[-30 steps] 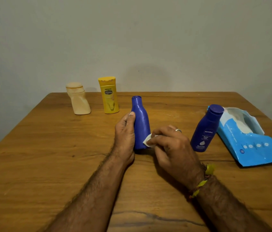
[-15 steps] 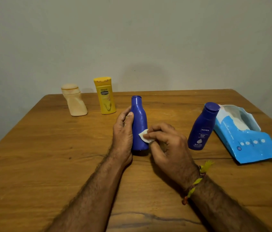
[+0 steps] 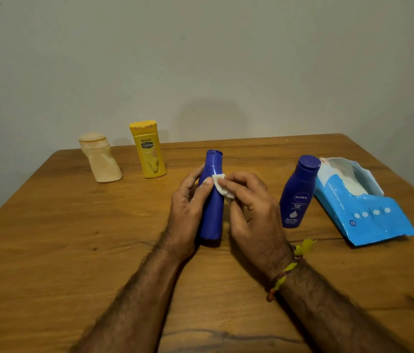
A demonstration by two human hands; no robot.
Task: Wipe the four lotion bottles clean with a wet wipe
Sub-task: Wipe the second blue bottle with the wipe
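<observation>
Left hand [image 3: 188, 205] grips plain blue bottle [image 3: 211, 212]; right hand [image 3: 249, 207] pinches wet wipe [image 3: 220, 186] against it.

Dark blue bottle [image 3: 298, 197] reads "NIVEA body milk" – yellow bottle [image 3: 148, 150], "Vaseline"

Plain blue bottle [image 3: 211, 212] upright at table centre, white wet wipe [image 3: 220, 186] against its neck, labelled blue bottle [image 3: 296, 194] right, yellow bottle [image 3: 148, 150] and beige bottle [image 3: 100, 157] upright far left.

The blue bottle [image 3: 211, 212] looked smooth, glossy plastic; the table [image 3: 61, 238] was grained, satin wood; the wipe pack [image 3: 368, 212] shiny film.
</observation>
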